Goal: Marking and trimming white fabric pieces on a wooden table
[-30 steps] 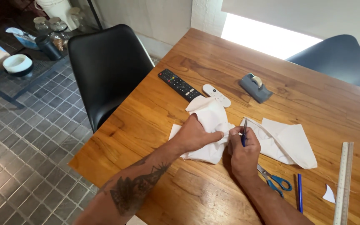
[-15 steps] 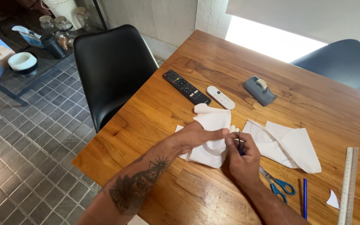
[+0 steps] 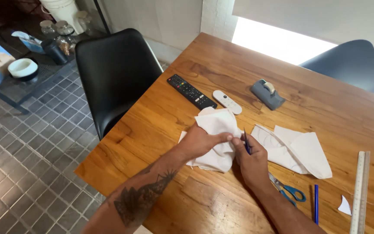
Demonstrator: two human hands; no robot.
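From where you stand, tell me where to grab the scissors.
Take the scissors by the blue handle loops, coming from the right, the ruler side. They lie flat on the table with the blades tucked under the right hand, so only the loops are free.

Daylight's blazing in behind your table's far edge, blown out to pure white there. Soft sheen on the wood, faint shadows under your forearms, focus crisp, slight wide-angle bending at the corners.
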